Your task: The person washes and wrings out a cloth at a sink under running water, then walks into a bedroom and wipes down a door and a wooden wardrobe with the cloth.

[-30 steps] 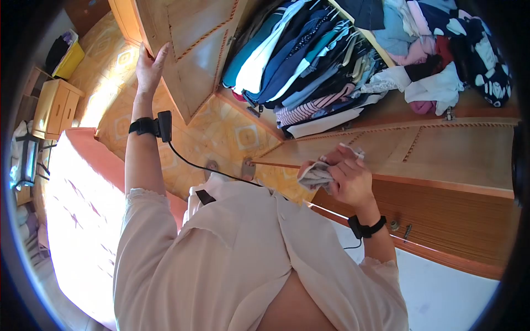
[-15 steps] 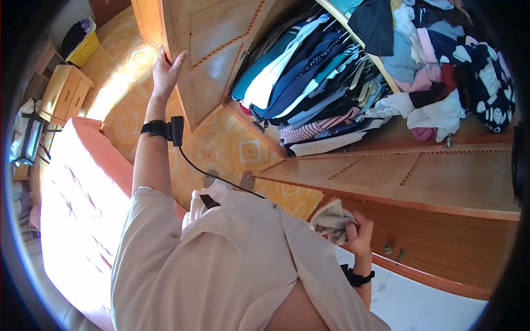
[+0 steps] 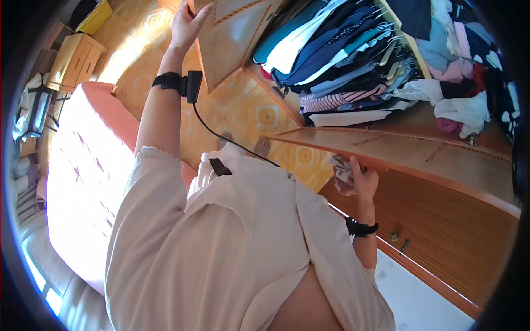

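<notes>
My left hand (image 3: 187, 28) is at the edge of the left wardrobe door (image 3: 229, 41), thumb on the inner panel side and fingers along the edge, partly cut off by the frame's top. In my right hand (image 3: 365, 182) is a crumpled greyish cloth (image 3: 343, 172), its kind unclear. That hand is beside the top edge of the right wardrobe door (image 3: 430, 160), with a finger against or very near it. Between the two open doors, the wardrobe holds hanging clothes (image 3: 331, 60) and a heap of loose clothes (image 3: 458, 60).
A bed with a pink and white cover (image 3: 88, 165) stands on the left. Beyond it are a small wooden cabinet (image 3: 74, 60) and a yellow bin (image 3: 95, 19). A black cable (image 3: 218, 132) runs from my left wrist device toward my shirt. Tiled floor (image 3: 204, 132) lies below.
The view has shifted, so the wardrobe sits further right and higher. My right hand has risen with the cloth to the right door's edge. My left hand stays at the left door.
</notes>
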Tool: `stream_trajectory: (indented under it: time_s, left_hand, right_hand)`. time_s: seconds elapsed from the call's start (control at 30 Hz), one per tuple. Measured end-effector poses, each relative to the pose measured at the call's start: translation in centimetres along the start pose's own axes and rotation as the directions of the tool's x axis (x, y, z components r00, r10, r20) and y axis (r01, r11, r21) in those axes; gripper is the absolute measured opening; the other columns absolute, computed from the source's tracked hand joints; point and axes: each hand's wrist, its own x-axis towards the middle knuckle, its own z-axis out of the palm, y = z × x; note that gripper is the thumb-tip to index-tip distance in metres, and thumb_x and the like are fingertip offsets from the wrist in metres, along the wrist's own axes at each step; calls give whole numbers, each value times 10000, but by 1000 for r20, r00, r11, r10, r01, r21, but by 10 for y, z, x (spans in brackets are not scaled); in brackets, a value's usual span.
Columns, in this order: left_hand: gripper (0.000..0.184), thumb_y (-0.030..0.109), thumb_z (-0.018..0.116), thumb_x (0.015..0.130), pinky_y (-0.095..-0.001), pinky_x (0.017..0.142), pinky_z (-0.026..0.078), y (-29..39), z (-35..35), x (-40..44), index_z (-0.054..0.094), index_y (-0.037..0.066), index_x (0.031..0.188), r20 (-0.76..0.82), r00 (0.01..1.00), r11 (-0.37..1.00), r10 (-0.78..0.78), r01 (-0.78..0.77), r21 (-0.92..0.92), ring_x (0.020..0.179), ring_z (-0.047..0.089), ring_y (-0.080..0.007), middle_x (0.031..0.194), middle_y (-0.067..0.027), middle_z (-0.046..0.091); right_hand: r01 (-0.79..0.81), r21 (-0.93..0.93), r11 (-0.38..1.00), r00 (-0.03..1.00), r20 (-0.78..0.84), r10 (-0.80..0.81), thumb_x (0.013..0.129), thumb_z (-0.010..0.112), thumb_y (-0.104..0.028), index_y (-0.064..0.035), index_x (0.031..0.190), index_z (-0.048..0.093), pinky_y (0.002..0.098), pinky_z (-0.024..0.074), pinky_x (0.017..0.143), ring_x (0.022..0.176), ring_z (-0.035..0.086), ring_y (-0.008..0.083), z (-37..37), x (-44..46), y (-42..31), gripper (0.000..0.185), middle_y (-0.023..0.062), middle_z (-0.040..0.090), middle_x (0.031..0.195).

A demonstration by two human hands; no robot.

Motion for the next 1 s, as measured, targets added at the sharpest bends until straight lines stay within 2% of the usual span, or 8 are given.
stream_trajectory:
  time_s: [0.13, 0.33, 0.4, 0.5, 0.73, 0.8, 0.97, 1.0]
  left_hand:
    - [427, 344, 784, 962, -255, 763, 501, 2, 1, -2, 600, 60, 1223, 26, 997, 997, -78, 78, -1, 873, 605, -67, 999, 3, 685]
    - [393, 355, 798, 942, -288, 729, 511, 8, 5, -2, 618, 78, 1155, -35, 999, 995, 9, -12, -99, 826, 619, -94, 946, 6, 688]
    - [476, 141, 723, 977, -377, 1036, 502, 12, 4, -3, 565, 19, 1409, -9, 989, 984, 149, -149, -97, 1199, 631, -225, 1319, -130, 674]
    - [447, 129, 738, 963, -348, 980, 526, 19, 5, -4, 594, -7, 1363, -37, 992, 989, 123, -126, -83, 1106, 652, -174, 1200, -107, 723]
    - [449, 144, 743, 969, -352, 986, 525, 16, 7, -4, 592, 5, 1368, -38, 992, 989, 124, -127, -79, 1117, 650, -179, 1216, -108, 715]
    - [452, 153, 749, 969, -350, 980, 528, 15, 9, -3, 590, 5, 1365, -86, 978, 978, 192, -198, -69, 1110, 651, -183, 1202, -110, 714]
    - [434, 163, 756, 967, -345, 927, 550, 20, 10, -4, 603, 1, 1339, -97, 985, 985, 144, -152, -79, 1054, 664, -180, 1160, -108, 722]
    - [418, 168, 760, 965, -344, 898, 558, 19, 8, -4, 615, -1, 1319, -62, 996, 994, 70, -74, -76, 1024, 672, -177, 1134, -104, 729]
  right_hand:
    - [124, -180, 976, 988, -72, -139, 920, 691, -560, -19, 986, 787, 499, 576, 771, 855, 738, 433, 8, 12, -13, 554, 239, 752, 879]
    - [257, -415, 873, 955, -32, -296, 954, 618, -603, -41, 905, 789, 530, 583, 720, 765, 736, 426, 11, 44, -36, 590, 228, 742, 806]
    - [271, -437, 858, 952, -10, -306, 964, 592, -615, -41, 885, 786, 528, 585, 708, 748, 734, 425, 14, 56, -44, 611, 229, 740, 798]
    - [276, -478, 834, 941, -43, -336, 970, 561, -637, -31, 873, 783, 523, 586, 693, 736, 731, 431, 22, 75, -60, 652, 229, 737, 787]
    - [192, -519, 833, 961, -74, -268, 964, 509, -686, -16, 940, 790, 539, 569, 812, 879, 734, 445, 37, 139, -96, 728, 249, 749, 866]
    - [154, -488, 859, 974, -70, -215, 961, 489, -702, -22, 978, 794, 533, 554, 867, 948, 728, 437, 42, 164, -106, 745, 243, 758, 934]
    - [184, -494, 850, 957, -105, -269, 962, 480, -693, -49, 954, 802, 534, 570, 826, 921, 740, 426, 48, 222, -124, 720, 212, 768, 913]
    - [159, -506, 848, 958, -127, -255, 961, 480, -692, -48, 956, 803, 533, 569, 831, 924, 741, 422, 50, 235, -124, 720, 212, 769, 916]
